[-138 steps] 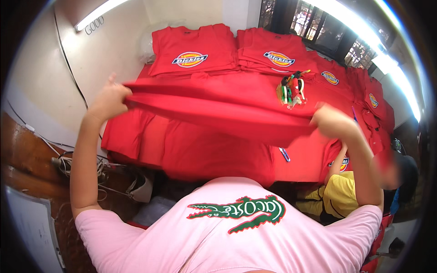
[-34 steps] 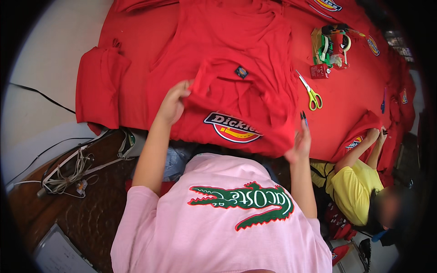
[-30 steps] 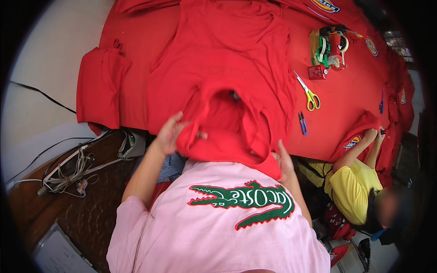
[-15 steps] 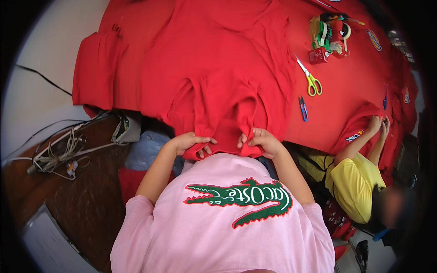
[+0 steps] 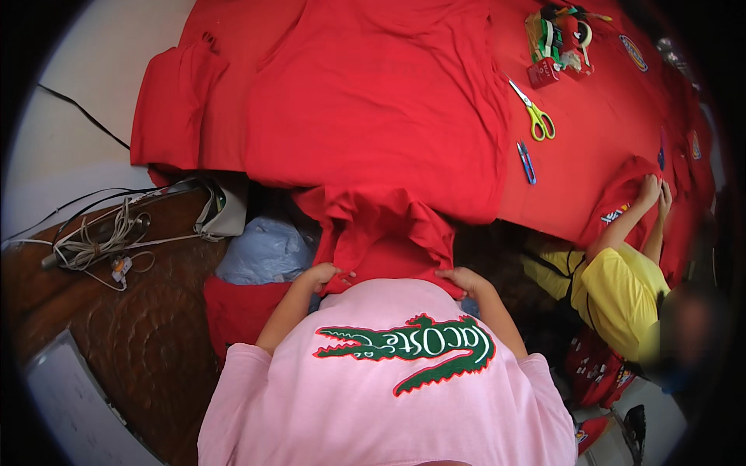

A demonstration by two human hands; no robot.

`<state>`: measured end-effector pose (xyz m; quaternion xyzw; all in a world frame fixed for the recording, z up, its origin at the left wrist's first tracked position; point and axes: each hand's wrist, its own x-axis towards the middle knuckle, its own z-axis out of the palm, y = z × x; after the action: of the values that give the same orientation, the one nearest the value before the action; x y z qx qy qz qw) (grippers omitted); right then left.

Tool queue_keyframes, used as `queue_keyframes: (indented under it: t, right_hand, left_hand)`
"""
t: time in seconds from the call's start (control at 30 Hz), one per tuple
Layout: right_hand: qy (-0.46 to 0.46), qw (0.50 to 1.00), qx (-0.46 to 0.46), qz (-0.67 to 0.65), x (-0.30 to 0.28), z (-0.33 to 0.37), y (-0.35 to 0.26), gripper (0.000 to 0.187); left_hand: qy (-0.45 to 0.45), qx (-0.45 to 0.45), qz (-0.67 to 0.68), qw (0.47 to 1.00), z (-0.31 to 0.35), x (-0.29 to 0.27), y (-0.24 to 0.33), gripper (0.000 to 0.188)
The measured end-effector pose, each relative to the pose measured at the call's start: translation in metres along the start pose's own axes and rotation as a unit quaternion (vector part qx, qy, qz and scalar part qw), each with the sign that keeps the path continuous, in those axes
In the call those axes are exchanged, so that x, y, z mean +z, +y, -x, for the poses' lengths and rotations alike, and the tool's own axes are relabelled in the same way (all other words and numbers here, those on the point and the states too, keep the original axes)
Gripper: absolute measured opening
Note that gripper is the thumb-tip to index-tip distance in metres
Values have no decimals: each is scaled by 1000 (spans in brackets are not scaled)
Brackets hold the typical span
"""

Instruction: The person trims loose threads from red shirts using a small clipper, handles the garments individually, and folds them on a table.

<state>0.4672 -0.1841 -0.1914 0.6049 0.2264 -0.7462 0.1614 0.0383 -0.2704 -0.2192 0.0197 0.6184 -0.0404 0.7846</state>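
Note:
A red garment (image 5: 381, 245) hangs off the near edge of the table down to my body. Its lower edge is stretched between my two hands. My left hand (image 5: 325, 275) is closed on the left part of that edge, thumb and fingers pinching the cloth. The right part of the edge is in my right hand (image 5: 464, 281), which is closed too, its fingertips partly hidden by cloth. Just beyond, more red fabric (image 5: 373, 101) lies spread over the table, lightly wrinkled.
Yellow-handled scissors (image 5: 538, 120) and blue thread snips (image 5: 527, 161) lie right, below a holder (image 5: 544, 43) of tape rolls. A co-worker in yellow (image 5: 618, 287) handles red cloth at right. Left are a folded red stack (image 5: 175, 109), tangled cables (image 5: 101, 233) and a bluish plastic bag (image 5: 268, 252).
Both hands have drawn the garment's edge nearer to my body and spread slightly apart. The loose loops of cloth on the table have slid down over its edge.

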Motion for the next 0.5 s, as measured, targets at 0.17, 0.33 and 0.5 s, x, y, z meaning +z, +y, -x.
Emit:
queue_keyframes:
  t: [0.17,0.33,0.5]
  right_hand:
    - [116,983,-120,79,6,24,-18,48]
    - [305,840,-445,-51,27,61,-43,26]
    - [57,774,-525,-350,44,159,-79,35]
  left_hand:
    - [-102,171,103,974,11,-3,-22,28]
    - [-130,471,232,841,100,-21,13,36]
    - [-344,551,269,711,176,-65,31,59]
